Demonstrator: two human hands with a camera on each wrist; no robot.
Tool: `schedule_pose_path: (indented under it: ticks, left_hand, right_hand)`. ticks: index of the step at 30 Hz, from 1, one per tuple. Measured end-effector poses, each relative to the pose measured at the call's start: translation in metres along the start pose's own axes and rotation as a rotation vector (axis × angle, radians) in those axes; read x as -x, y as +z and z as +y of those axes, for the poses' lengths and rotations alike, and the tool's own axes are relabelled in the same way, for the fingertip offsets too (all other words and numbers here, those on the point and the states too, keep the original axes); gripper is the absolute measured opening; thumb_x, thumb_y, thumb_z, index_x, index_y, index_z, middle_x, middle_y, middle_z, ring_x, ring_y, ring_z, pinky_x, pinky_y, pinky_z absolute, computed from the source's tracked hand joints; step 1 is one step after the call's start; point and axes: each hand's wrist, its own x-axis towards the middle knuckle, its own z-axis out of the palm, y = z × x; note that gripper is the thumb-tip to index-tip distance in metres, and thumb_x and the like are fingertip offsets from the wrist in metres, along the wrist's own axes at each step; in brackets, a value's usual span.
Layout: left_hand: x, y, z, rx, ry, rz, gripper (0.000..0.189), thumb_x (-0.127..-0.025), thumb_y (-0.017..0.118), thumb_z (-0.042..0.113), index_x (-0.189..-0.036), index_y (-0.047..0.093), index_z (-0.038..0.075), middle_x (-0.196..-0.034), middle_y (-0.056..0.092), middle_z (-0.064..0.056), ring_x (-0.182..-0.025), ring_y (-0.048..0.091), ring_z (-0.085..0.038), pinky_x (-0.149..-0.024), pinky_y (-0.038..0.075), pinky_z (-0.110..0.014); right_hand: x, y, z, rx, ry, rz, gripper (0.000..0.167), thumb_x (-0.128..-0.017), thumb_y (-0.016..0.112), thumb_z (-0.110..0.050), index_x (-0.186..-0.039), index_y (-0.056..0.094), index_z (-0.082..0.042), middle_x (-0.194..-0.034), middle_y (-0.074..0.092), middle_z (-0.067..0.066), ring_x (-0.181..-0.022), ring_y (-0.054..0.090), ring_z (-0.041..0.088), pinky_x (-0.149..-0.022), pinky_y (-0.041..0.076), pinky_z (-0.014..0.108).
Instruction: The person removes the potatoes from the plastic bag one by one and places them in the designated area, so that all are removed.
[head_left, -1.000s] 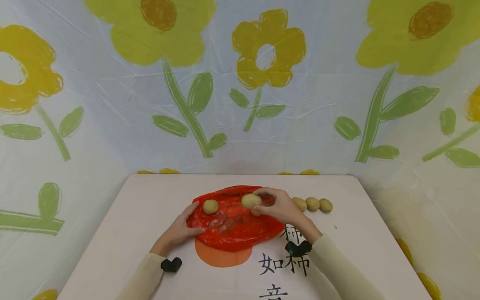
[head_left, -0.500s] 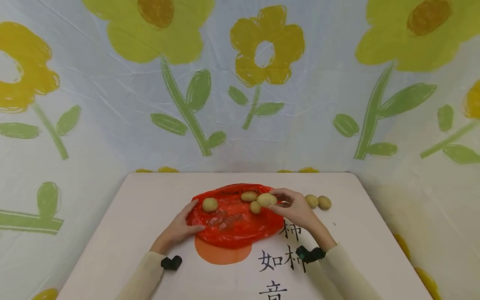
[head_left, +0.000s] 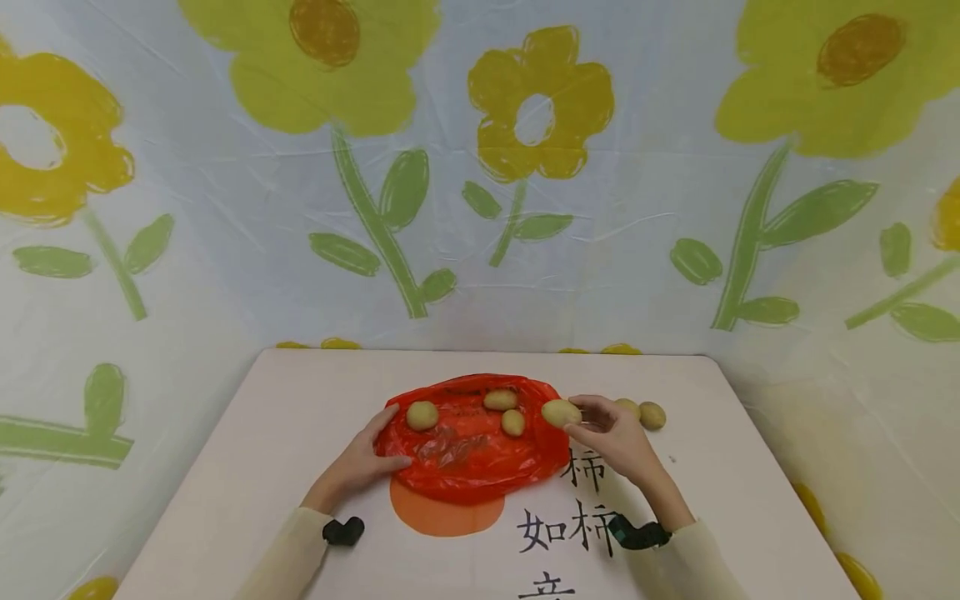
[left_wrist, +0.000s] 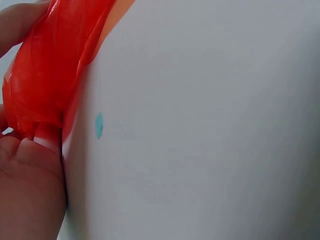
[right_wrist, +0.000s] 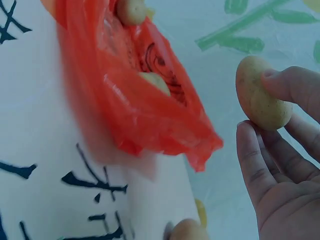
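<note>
A red plastic bag (head_left: 465, 467) lies spread on the table, its opening facing up. Three pale potatoes show in it: one at the left (head_left: 422, 415), an oblong one (head_left: 501, 400) and a small round one (head_left: 513, 422). My left hand (head_left: 356, 462) grips the bag's left side, thumb over the front rim. In the left wrist view its fingers curl against the red plastic (left_wrist: 55, 65). My right hand (head_left: 622, 437) pinches an oval potato (right_wrist: 260, 95) between thumb and fingertips, at the bag's right edge in the head view and clear of the plastic in the right wrist view.
Beyond the right hand, potatoes sit in a row on the white table (head_left: 720, 517); the end one (head_left: 652, 415) shows whole, its neighbour (head_left: 627, 408) partly. Black characters (head_left: 566, 529) and an orange shape (head_left: 447, 517) are printed on the tabletop. A flowered cloth (head_left: 600, 292) hangs behind.
My right hand has moved right with the potato, from over the bag to its right edge. The oblong potato in the bag has come into view. The left hand has stayed put.
</note>
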Motion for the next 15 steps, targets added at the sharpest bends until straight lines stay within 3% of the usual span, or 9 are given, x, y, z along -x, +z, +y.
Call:
schedule_pose_path:
  ticks: [4, 10, 15]
  left_hand:
    - [0.001, -0.001, -0.003, 0.014, -0.004, 0.005, 0.102, -0.083, 0.085, 0.038, -0.164, 0.026, 0.020, -0.172, 0.019, -0.012, -0.158, 0.013, -0.042, -0.122, 0.026, -0.066]
    - [0.001, 0.001, -0.005, 0.011, 0.007, -0.009, 0.103, -0.082, 0.085, 0.038, -0.164, 0.025, 0.019, -0.172, 0.019, -0.012, -0.158, 0.013, -0.042, -0.123, 0.026, -0.065]
    - [0.000, 0.001, -0.004, 0.017, 0.012, 0.012, 0.103, -0.082, 0.085, 0.038, -0.164, 0.026, 0.020, -0.172, 0.020, -0.011, -0.158, 0.013, -0.041, -0.122, 0.025, -0.066]
  right_hand:
    - [0.004, -0.001, 0.009, -0.009, -0.001, -0.001, 0.044, -0.091, 0.080, -0.021, -0.130, 0.067, -0.005, -0.126, 0.069, 0.015, -0.114, 0.067, 0.027, -0.092, 0.055, 0.016]
    - [0.010, -0.008, 0.021, 0.007, 0.031, 0.040, 0.050, -0.089, 0.082, -0.022, -0.133, 0.066, -0.003, -0.129, 0.067, 0.016, -0.110, 0.069, 0.013, -0.089, 0.056, 0.016]
    - [0.011, -0.015, 0.029, 0.015, 0.000, 0.059, 0.054, -0.090, 0.081, -0.024, -0.137, 0.064, -0.003, -0.131, 0.068, 0.014, -0.108, 0.070, 0.011, -0.088, 0.057, 0.017]
